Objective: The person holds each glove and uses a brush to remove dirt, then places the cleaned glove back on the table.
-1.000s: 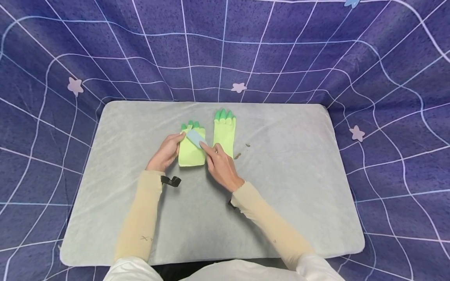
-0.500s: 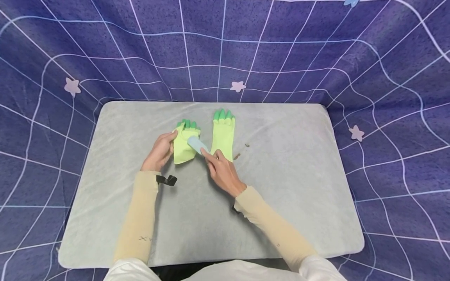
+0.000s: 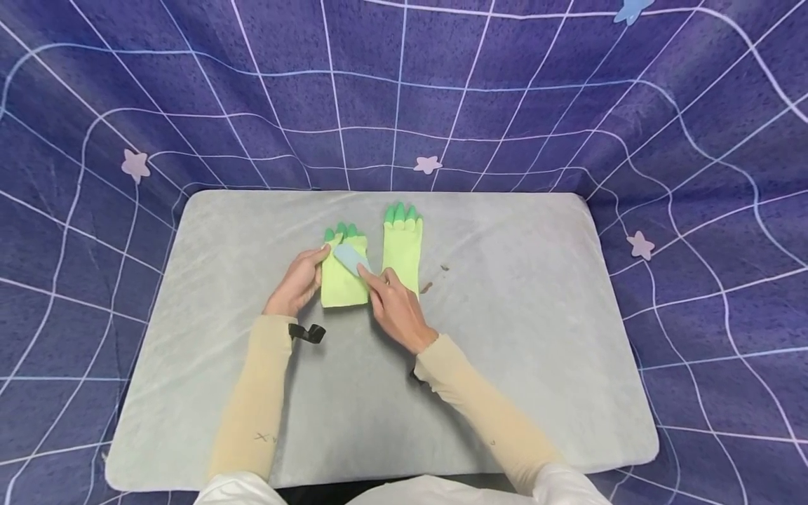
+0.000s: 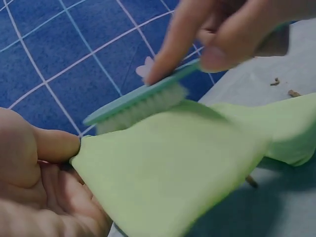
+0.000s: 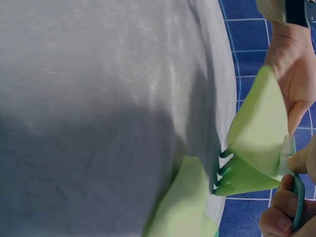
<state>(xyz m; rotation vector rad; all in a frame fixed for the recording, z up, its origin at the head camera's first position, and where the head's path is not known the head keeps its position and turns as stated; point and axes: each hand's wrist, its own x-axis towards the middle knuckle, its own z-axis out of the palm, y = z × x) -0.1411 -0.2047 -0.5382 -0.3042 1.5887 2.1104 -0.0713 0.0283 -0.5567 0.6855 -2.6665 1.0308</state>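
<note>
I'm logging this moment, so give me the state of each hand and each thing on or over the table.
held green-tipped glove: raised, bent
other green-tipped glove: lying on the table
bristle brush: bristle side against the held green-tipped glove
left hand: pinching the held green-tipped glove's edge
right hand: gripping the bristle brush
brown bits: loose on the table

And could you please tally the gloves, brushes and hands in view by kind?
Gloves: 2 (held glove, other glove)
Brushes: 1 (light blue brush)
Hands: 2 (left hand, right hand)
Total: 5
</note>
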